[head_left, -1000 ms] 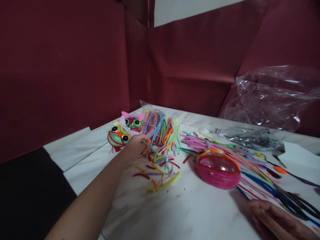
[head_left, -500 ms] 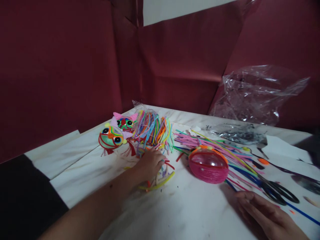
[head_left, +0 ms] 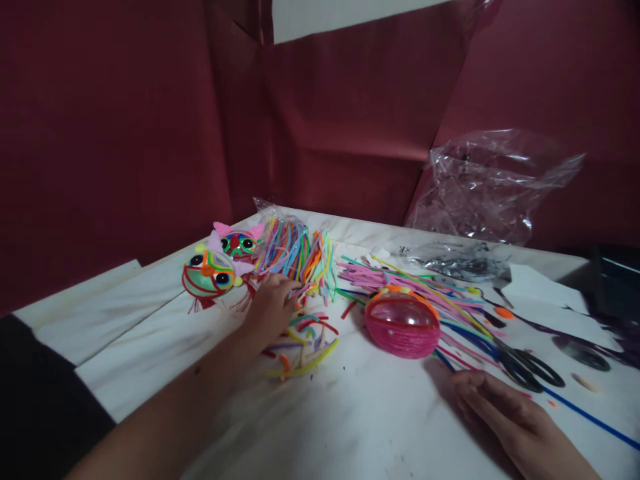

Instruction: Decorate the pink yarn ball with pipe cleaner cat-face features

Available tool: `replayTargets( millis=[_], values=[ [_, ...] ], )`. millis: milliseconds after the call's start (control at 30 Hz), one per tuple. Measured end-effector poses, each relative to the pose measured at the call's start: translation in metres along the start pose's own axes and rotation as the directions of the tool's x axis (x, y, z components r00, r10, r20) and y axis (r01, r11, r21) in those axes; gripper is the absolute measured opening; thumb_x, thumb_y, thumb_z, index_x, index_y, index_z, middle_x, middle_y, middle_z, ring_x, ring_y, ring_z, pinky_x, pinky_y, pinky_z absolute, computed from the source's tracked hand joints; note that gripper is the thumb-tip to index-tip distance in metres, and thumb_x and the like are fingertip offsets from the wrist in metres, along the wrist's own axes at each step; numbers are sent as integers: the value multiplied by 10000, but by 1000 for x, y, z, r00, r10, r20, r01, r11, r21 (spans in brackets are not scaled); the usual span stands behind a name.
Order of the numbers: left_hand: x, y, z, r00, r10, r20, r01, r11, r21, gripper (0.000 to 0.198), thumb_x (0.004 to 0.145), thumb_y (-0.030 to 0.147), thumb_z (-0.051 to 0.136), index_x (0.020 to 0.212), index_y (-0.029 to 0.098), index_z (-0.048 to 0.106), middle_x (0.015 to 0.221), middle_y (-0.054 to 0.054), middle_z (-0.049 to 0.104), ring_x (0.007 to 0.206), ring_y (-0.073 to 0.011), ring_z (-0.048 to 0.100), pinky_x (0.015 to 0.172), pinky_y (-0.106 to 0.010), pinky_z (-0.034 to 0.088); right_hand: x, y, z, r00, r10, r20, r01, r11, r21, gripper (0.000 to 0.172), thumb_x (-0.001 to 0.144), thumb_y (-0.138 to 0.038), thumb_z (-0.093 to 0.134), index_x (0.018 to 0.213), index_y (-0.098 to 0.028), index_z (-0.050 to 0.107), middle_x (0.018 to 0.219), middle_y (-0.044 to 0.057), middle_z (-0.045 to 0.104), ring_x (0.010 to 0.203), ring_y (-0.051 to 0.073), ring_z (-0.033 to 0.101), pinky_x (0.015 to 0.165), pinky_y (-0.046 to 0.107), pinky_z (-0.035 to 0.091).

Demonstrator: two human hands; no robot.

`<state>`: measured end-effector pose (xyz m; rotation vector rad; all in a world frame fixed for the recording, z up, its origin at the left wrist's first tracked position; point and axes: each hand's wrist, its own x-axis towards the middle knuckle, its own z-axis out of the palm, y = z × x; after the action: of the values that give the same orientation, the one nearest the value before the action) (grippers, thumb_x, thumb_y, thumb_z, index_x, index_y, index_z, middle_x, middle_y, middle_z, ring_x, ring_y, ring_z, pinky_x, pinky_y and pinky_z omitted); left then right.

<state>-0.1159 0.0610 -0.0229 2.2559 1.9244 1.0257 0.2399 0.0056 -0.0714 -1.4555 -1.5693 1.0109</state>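
Though maroon sheeting (head_left: 345, 120) walls off most of the room I can see, a marbled white tabletop (head_left: 360, 420) stretches below it, its near edge cut off. Toward the back is a crumpled clear bag (head_left: 480, 187). My left hand (head_left: 273, 303) bends its fingers over cut fuzzy stems (head_left: 320, 360), left of a pink dome (head_left: 405, 340) — whether it pinches one, I can't tell. My right hand (head_left: 505, 407) is half-curled near the dome, its grip equally unclear to me. One face ornament (head_left: 207, 273) partly hides another (head_left: 240, 243). Scissors (head_left: 513, 357) lie beyond the right hand — and on a flattened wrapper (head_left: 450, 263) I make out small characters (head_left: 403, 251), perhaps "8K".
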Motion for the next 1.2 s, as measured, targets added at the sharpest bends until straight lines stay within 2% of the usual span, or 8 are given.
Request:
replayTargets(
  millis=[167, 233, 533, 800, 900, 1033, 1100, 1200],
  values=[
    [-8, 11, 6, 938, 34, 346, -71, 993, 97, 127, 744, 274, 598, 663, 179, 618, 684, -13, 614, 679, -158, 561, 614, -255, 376, 1, 0, 1, 1000, -26, -5, 26, 1000, 8, 309, 717, -524, 629, 689, -218, 661, 681, 24, 655, 624, 182, 597, 542, 206, 502],
    [-8, 12, 5, 912, 9, 410, -71, 988, 137, 93, 716, 234, 606, 639, 182, 600, 653, -4, 611, 653, -154, 555, 584, -249, 343, 2, 0, 1, 999, -44, -19, 44, 999, -16, 307, 717, -518, 627, 676, -215, 657, 674, 26, 652, 618, 182, 593, 536, 208, 499],
    [2, -4, -23, 965, -184, 188, 145, 968, 203, 173, 786, 159, 456, 666, 186, 578, 675, -21, 624, 635, -155, 559, 560, -250, 340, 1, 0, 0, 999, -44, 1, 44, 998, -53, 307, 769, -503, 589, 712, -208, 653, 697, 22, 638, 642, 174, 579, 568, 206, 493],
    [3, -10, -22, 988, -132, 86, 112, 973, 202, 146, 757, 121, 477, 704, 181, 599, 804, -48, 650, 803, -192, 578, 726, -293, 415, 0, -1, 0, 998, -61, -1, 61, 997, -41, 302, 763, -503, 596, 713, -211, 656, 690, 27, 645, 642, 184, 595, 552, 205, 502],
    [1, -1, -17, 989, 37, 144, -43, 999, 33, 167, 802, 157, 480, 798, 174, 646, 864, -46, 659, 861, -177, 583, 790, -278, 426, 1, 0, 0, 999, -43, -11, 43, 998, -35, 292, 728, -502, 629, 735, -215, 682, 720, 33, 675, 664, 195, 614, 559, 207, 516],
    [-3, 4, -3, 891, 307, 335, -282, 952, -121, 204, 793, 124, 484, 834, 175, 677, 851, -46, 670, 855, -174, 589, 811, -287, 426, 2, 1, -1, 999, -32, -13, 32, 999, -44, 288, 712, -499, 641, 737, -216, 686, 723, 33, 683, 678, 201, 623, 558, 207, 520],
    [-3, 3, 1, 880, 291, 376, -290, 955, -63, 182, 757, 100, 508, 761, 168, 677, 814, -50, 665, 845, -185, 583, 815, -302, 422, 2, 2, -2, 999, -43, 1, 43, 997, -63, 280, 733, -491, 625, 733, -216, 677, 722, 31, 678, 684, 198, 622, 564, 204, 516],
    [-1, 0, -3, 930, 199, 310, -200, 979, -26, 182, 778, 121, 482, 739, 153, 657, 807, -63, 648, 818, -184, 578, 764, -293, 435, 1, 2, -3, 998, -63, -2, 62, 995, -83, 275, 737, -482, 621, 720, -211, 670, 729, 33, 676, 680, 197, 618, 577, 210, 516]
  ],
)
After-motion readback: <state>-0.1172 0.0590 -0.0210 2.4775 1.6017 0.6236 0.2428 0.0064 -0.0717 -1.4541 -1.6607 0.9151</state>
